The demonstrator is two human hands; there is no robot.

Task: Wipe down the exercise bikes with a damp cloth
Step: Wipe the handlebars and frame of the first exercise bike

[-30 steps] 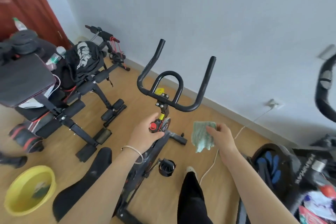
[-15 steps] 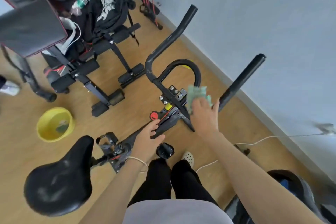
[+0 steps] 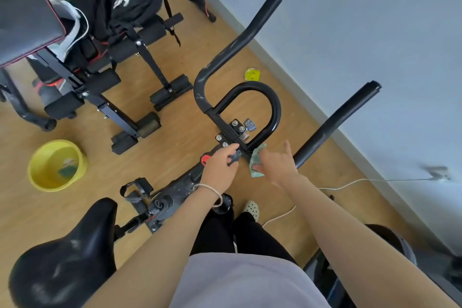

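A black exercise bike stands below me, with its handlebars (image 3: 240, 52) pointing toward the wall and its saddle (image 3: 62, 257) at the lower left. My right hand (image 3: 276, 166) presses a green cloth (image 3: 256, 162) against the handlebar stem, just under the inner loop. My left hand (image 3: 220, 165) pinches a small dark knob on the stem, beside a red dial (image 3: 205, 159). The two hands are nearly touching.
A yellow basin (image 3: 56, 165) with water and a cloth sits on the wooden floor at the left. A black weight bench (image 3: 105, 70) with clothes and bottles fills the upper left. A white cable (image 3: 350, 184) runs along the floor to the wall. Another machine (image 3: 400, 252) is at the lower right.
My view has tipped down over the bike. My right hand brought the cloth from the air onto the handlebar stem and slid it lower. My left hand moved up from the frame to the knob.
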